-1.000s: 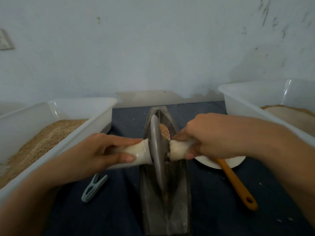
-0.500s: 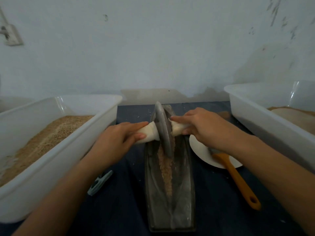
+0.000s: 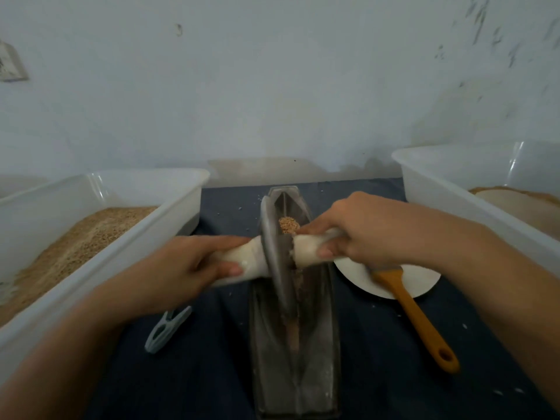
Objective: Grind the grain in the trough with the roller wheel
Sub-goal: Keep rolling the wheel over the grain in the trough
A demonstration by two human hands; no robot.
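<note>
A long dark metal trough (image 3: 315, 353) lies lengthwise on the dark blue cloth in front of me. A grey metal roller wheel (image 3: 274, 256) stands upright in its groove, about the middle of the trough. My left hand (image 3: 178, 274) grips the pale wooden handle (image 3: 251, 259) on the wheel's left side. My right hand (image 3: 360, 231) grips the matching handle (image 3: 306, 248) on the right. A small heap of brown grain (image 3: 288, 224) sits in the groove just beyond the wheel, and a thin line of ground grain runs along the groove under and before it.
A white plastic tub (image 3: 169, 213) with grain stands at the left, another white tub (image 3: 448, 189) at the right. A white plate (image 3: 424, 283) with an orange-handled brush (image 3: 418, 316) lies right of the trough. A grey clothes peg (image 3: 166, 328) lies to its left. A wall rises close behind.
The wheel was rolled from the middle to the far end of the trough half a second ago, then drawn back toward me to the middle. Both hands kept their grip.
</note>
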